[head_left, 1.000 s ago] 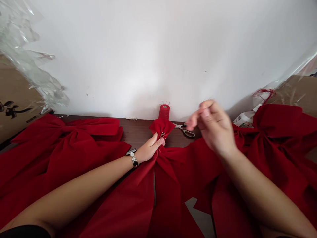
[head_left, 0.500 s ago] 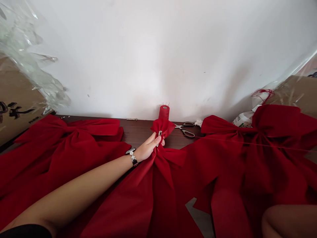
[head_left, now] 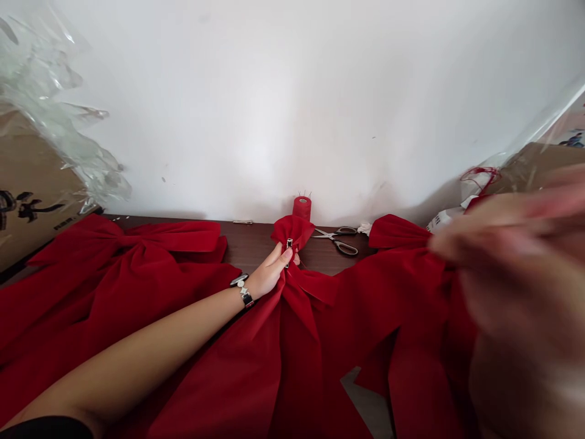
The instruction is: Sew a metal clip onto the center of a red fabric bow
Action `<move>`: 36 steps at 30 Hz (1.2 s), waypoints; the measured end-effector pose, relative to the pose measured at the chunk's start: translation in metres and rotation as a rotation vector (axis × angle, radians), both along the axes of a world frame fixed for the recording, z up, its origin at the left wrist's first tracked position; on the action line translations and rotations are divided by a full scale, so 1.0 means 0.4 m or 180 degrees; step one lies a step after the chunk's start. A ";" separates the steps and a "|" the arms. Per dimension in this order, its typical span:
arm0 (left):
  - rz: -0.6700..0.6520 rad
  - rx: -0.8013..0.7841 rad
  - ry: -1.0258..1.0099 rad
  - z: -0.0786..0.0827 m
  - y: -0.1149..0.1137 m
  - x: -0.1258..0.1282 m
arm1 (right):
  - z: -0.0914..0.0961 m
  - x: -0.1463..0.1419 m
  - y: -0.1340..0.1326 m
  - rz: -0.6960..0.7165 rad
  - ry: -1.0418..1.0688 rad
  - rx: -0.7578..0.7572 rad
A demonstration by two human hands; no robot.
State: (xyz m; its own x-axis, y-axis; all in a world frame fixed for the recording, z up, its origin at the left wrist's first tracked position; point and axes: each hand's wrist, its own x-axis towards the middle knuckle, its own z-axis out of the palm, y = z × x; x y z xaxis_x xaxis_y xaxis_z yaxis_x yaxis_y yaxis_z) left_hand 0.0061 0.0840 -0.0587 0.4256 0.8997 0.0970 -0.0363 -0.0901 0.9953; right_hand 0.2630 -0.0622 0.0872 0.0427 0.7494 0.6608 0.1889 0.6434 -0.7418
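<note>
My left hand (head_left: 269, 274) is closed round the gathered middle of a red fabric bow (head_left: 256, 366). Under its thumb, a small metal clip (head_left: 289, 245) lies against the gathers. The bow's upper loop fans out above the fingers, and its long tails spread toward me. My right hand (head_left: 516, 274) is raised close to the camera at the right, badly blurred. Its fingers look pinched together; what they hold, if anything, is too smeared to make out. Just behind the bow stands a red thread spool (head_left: 302, 208) with several pins or needles in its top.
Scissors (head_left: 340, 239) lie on the dark table (head_left: 247, 244), right of the spool. Another metal clip (head_left: 242, 222) rests near the wall. Finished-looking red bows (head_left: 123, 241) spread at left and right (head_left: 397, 231). A cardboard box (head_left: 31, 177) with clear plastic stands at left.
My right hand has come into view at the right, where only part of the arm showed before. The taut red thread running rightward no longer shows clearly. My left hand and bow shifted slightly left.
</note>
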 end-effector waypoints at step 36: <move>-0.0131 0.0396 0.0205 0.008 -0.006 -0.007 | -0.215 -0.184 0.283 0.0806 -0.1369 -0.0162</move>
